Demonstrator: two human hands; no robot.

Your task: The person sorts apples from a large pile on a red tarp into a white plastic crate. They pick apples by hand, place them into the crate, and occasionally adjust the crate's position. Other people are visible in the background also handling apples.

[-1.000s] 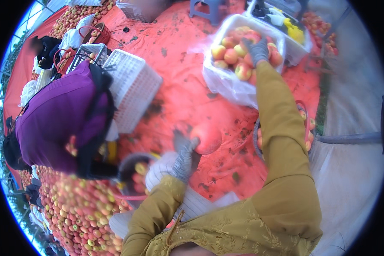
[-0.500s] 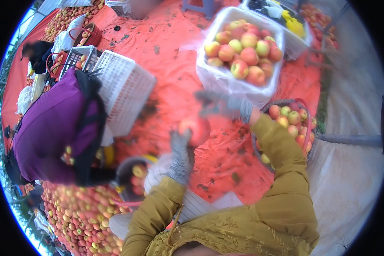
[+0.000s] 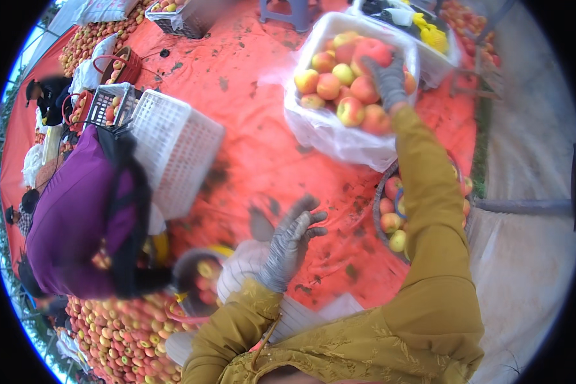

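My right hand (image 3: 388, 80), in a grey glove, reaches over the plastic-lined white crate (image 3: 339, 137) at the upper right. Its fingers curl round the side of a large red apple (image 3: 372, 50) on top of the other apples in it. Red and yellow-green apples (image 3: 350, 111) fill the crate around it. In front of my body my left hand (image 3: 291, 240), gloved too, is raised with its fingers apart and nothing in it. Partly behind my right arm stands a basket of apples (image 3: 390, 222).
A person in purple (image 3: 86, 217) bends over at the left, beside a white slatted crate (image 3: 173, 150). A dark bucket (image 3: 189, 272) with apples stands by my left knee, near a big apple heap (image 3: 125, 333). Red sheeting (image 3: 249, 134) covers the ground.
My right hand has moved up and away to the lined crate. The large apple has left my left hand and is now at my right hand in the crate. My left hand has opened.
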